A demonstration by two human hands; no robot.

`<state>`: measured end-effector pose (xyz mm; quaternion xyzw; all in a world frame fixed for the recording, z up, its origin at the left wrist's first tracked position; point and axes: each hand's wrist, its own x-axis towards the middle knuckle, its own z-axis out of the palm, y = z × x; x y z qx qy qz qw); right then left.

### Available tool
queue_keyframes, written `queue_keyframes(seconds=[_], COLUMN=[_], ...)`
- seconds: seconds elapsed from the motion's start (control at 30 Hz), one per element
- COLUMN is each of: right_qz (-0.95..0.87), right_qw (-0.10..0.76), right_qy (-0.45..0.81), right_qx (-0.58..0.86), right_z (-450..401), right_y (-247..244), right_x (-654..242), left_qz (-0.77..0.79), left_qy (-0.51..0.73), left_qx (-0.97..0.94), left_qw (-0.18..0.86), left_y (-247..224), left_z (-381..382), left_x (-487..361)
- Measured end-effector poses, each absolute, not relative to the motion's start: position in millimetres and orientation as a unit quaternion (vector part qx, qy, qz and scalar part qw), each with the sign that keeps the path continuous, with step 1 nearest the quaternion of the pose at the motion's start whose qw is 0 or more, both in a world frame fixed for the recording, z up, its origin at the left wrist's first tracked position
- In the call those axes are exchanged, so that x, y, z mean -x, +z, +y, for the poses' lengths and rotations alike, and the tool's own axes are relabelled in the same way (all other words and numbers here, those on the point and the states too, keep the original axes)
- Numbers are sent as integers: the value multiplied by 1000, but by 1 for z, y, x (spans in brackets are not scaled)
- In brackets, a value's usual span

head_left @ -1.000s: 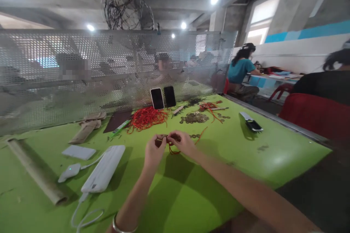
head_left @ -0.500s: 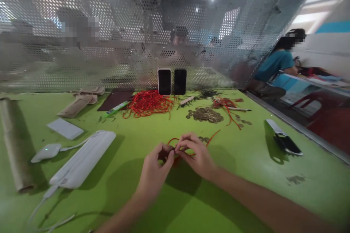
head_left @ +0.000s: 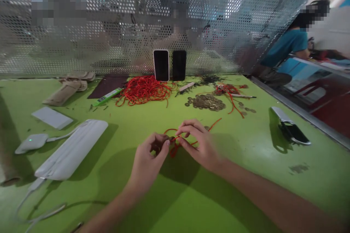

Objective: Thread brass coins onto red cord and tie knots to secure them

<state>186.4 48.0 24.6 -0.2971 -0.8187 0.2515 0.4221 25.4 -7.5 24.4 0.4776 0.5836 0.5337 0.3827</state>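
Note:
My left hand (head_left: 150,156) pinches a small dark coin (head_left: 171,139) between thumb and fingers. Just to its right, my right hand (head_left: 199,145) is closed on a red cord (head_left: 177,137) that runs to the coin. Loops of this cord hang below and behind the fingertips, and one end sticks out past the right hand. Another coin (head_left: 206,127) lies behind my right hand. Farther back are a pile of brass-coloured coins (head_left: 208,102) and a heap of red cord (head_left: 146,89).
Two phones (head_left: 162,65) stand against the perforated screen (head_left: 115,43). At left are a white power strip (head_left: 72,149), a white box (head_left: 52,117) and beige pouches (head_left: 64,93). A black-and-silver tool (head_left: 291,127) lies right. A person in blue (head_left: 292,43) sits beyond the table.
The view has tilted downward. My hands have drawn slightly apart, and the coin with a short stretch of red cord now shows between them.

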Motion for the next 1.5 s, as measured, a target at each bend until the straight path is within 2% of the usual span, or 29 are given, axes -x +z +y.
queue_keyframes(seconds=[0.27,0.57,0.93,1.37,1.5], right_qz=[-852,-810,-845,-824,-842], right_qw=[398,458,418,458,440], right_qy=[202,221,185,178,138], right_qx=[275,293,278,283,279], right_z=[47,45,46,49,50], right_y=[26,29,26,29,28], right_x=[-188,-187,-188,-189,-190], left_qz=[580,576,579,581,580], left_qy=[517,511,482,482,478], left_qx=[-514,-523,-534,-535,-533], left_qw=[364,365,385,380,388], left_y=[22,22,26,25,26], left_z=[-9,-11,-13,-14,-13], left_x=[-26,-26,-26,-26,-27])
